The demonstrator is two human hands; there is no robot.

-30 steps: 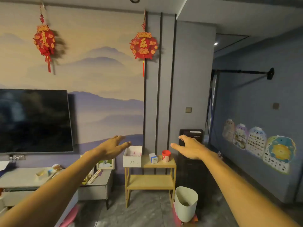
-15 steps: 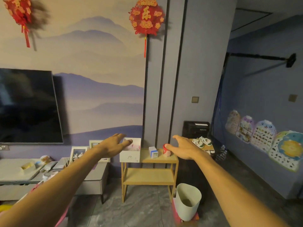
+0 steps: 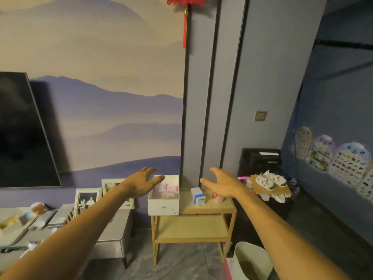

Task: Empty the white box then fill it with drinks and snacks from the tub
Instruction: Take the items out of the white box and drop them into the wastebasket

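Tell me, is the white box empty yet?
No, pink packets lie inside the white box on the wooden table.

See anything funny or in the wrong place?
Yes: a pair of white shoes sits up on a cardboard sheet right of the wooden table, seemingly off the floor, an odd spot for shoes. I see nothing spilled.

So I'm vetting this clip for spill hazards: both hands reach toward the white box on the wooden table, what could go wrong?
The white box sits at the left edge of the table; a clumsy grab may tip it off. The right hand is close to the red cup and carton and might knock them.
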